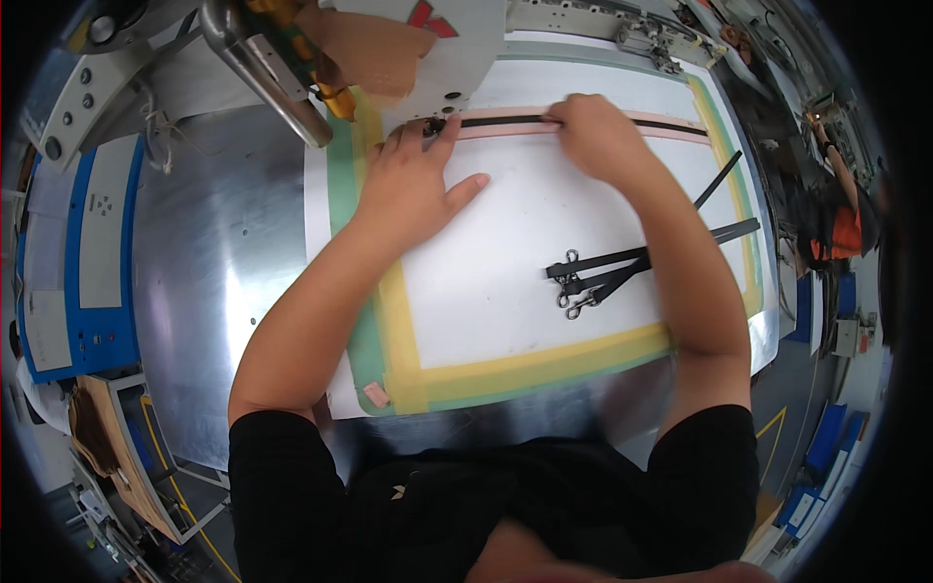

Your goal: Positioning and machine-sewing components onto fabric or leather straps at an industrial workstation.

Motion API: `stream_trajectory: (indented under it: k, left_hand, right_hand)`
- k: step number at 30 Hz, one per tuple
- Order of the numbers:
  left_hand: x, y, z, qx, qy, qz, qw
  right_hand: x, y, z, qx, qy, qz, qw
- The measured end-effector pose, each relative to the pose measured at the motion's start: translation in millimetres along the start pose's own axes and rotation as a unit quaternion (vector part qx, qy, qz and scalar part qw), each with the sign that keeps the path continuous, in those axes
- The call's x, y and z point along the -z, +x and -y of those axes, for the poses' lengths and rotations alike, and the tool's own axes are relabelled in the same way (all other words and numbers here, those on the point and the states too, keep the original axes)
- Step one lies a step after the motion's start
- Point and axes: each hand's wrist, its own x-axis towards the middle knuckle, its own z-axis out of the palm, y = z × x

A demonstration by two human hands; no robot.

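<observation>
A narrow black strap [505, 121] lies along a pale pink strip [671, 137] at the far side of a white work board [486, 282]. My left hand [408, 189] rests flat with its thumb spread and its fingertips at the strap's left end, where a dark metal fitting [433, 126] shows in part. Farther right, my right hand [598, 141] is closed, pinching the strap between thumb and fingers. Several more black straps [622, 260] with metal snap hooks [581, 307] lie loosely crossed on the board, partly behind my right forearm.
A machine head [457, 49] with a metal tube [277, 83] overhangs the board's far left. Yellow tape [544, 360] and green tape borders the board. A bare metal tabletop [194, 243] and a blue-framed box [102, 253] stand left. Another person [838, 228] is at far right.
</observation>
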Motion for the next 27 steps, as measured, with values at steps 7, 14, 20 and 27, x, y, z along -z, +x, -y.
stream_trajectory:
  k: [7, 14, 20, 27]
  left_hand:
    - [-6.6, -4.6, 22.4, -0.106, 0.04, -0.044, 0.993]
    - [4.0, 1.4, 23.3, -0.033, 0.058, -0.032, 0.997]
    - [-2.9, 0.9, 21.2, -0.076, 0.005, -0.083, 0.994]
    - [-4.8, 2.7, 19.6, -0.075, 0.053, -0.047, 0.995]
  right_hand:
    - [-20.3, -6.6, 42.9, 0.051, -0.022, -0.017, 0.998]
    - [-25.8, -6.9, 40.3, 0.065, -0.006, -0.041, 0.997]
    - [-24.1, -8.0, 48.3, 0.063, -0.005, 0.0, 0.998]
    - [-29.0, -12.0, 54.5, 0.096, 0.013, -0.016, 0.995]
